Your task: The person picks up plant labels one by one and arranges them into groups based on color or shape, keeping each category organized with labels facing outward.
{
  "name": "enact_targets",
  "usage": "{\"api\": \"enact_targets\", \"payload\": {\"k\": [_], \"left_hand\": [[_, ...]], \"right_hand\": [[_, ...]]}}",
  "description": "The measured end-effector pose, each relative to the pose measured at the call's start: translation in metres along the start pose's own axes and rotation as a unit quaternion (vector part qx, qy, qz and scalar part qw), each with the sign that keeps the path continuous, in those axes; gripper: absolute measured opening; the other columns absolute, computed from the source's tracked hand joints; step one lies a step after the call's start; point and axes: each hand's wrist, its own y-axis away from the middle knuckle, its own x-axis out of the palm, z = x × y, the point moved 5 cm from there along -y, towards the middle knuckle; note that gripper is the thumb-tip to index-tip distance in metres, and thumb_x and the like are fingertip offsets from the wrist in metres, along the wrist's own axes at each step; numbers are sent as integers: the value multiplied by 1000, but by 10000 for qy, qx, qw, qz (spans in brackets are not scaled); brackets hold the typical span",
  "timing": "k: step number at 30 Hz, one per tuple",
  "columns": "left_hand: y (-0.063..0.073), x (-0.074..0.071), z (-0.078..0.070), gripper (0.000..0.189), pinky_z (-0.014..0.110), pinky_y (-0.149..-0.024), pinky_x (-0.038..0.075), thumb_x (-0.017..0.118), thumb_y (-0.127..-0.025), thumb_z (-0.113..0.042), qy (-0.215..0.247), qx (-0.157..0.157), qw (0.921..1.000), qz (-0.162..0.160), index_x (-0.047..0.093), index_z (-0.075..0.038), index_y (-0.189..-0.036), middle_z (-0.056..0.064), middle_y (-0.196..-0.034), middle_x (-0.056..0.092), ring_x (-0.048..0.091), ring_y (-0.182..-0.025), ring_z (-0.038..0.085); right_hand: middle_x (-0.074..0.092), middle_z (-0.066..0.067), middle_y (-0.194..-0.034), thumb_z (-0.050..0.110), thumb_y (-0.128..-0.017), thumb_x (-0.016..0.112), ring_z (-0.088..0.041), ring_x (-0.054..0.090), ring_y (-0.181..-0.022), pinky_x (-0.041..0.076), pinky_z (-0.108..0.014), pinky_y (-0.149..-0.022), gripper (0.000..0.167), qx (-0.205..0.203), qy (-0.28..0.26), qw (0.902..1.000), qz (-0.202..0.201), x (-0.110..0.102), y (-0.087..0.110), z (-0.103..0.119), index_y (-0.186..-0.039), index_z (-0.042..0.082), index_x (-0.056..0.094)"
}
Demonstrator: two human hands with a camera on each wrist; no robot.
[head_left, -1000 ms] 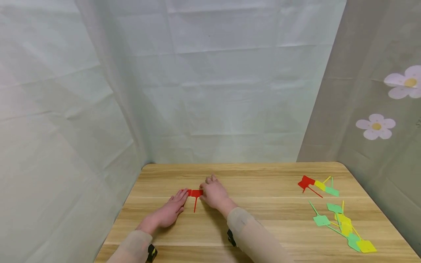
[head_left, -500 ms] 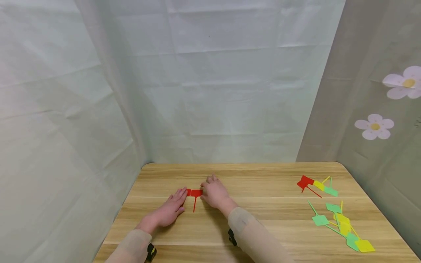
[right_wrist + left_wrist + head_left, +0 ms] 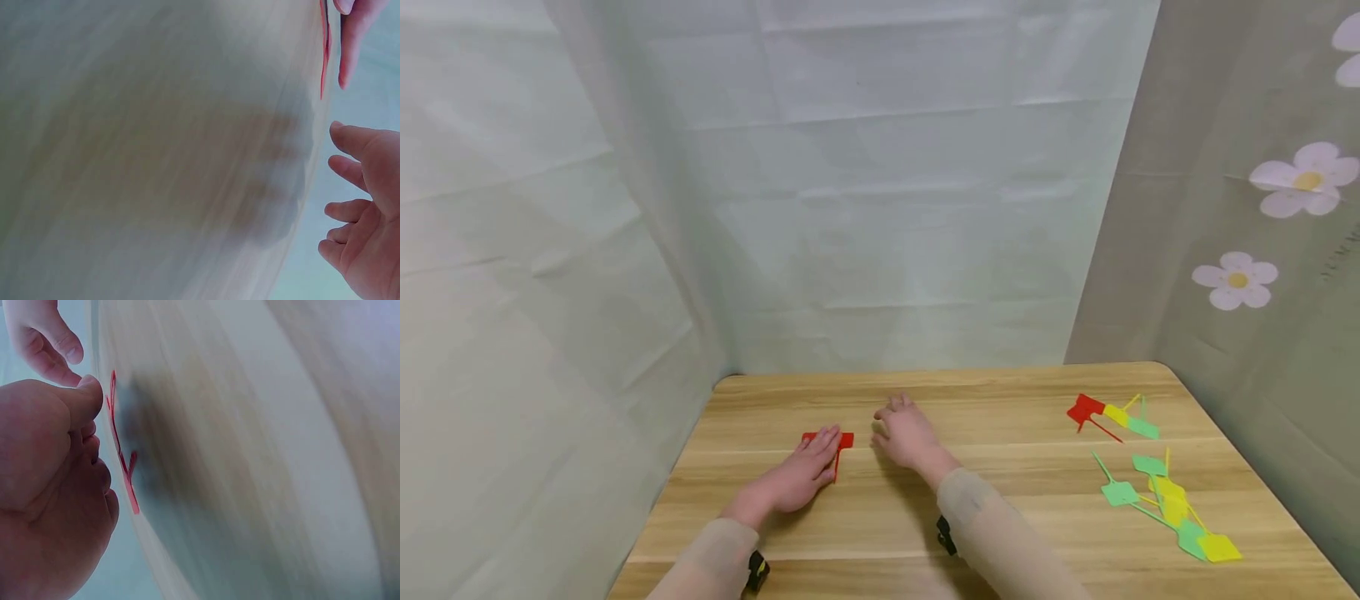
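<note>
Two red T-shaped plastic plant tags [image 3: 847, 439] lie side by side on the wooden table, heads in a row and a thin stem pointing toward me. My left hand [image 3: 808, 471] lies over them with fingers extended, hiding much of both heads. In the left wrist view the red tags [image 3: 119, 447] appear edge-on at the tabletop beside the fingers. To the right, apart from the tags, my right hand [image 3: 907, 433] is spread over the table and holds nothing. The right wrist view shows that hand [image 3: 369, 206] with its fingers loose and separate, its shadow on the wood.
At the table's back right lie red tags [image 3: 1086, 409], a yellow tag [image 3: 1116, 415] and a green tag [image 3: 1144, 428]. Nearer me, several overlapping green tags [image 3: 1120, 493] and yellow tags [image 3: 1219, 548] are scattered. A cloth curtain [image 3: 887, 208] hangs behind the table.
My right hand has let go of the right red tag and moved right, away from it. My left hand has shifted right over the tags. The head view has turned slightly.
</note>
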Motion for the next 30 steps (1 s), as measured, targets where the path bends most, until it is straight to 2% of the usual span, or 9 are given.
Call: {"api": "enact_targets", "payload": {"k": [13,30], "left_hand": [[-7,8,-5,64,61,-129,17,51,-115,-22,-193,-91,9993,291,25,3,-168,19,-177,18,15,-163,39],[-11,10,-6,66,59,-129,18,52,-114,-22,-355,-161,9986,349,25,3,-168,18,-177,19,16,-163,38]], "right_hand": [[52,-25,-157,31,-105,73,-48,33,-155,32,-57,-125,35,175,-157,9997,32,-1,4,-17,-133,10,73],[54,-25,-155,30,-105,73,-48,33,-155,28,-57,-127,35,128,-305,9995,-17,-7,12,-32,-133,8,72]]}}
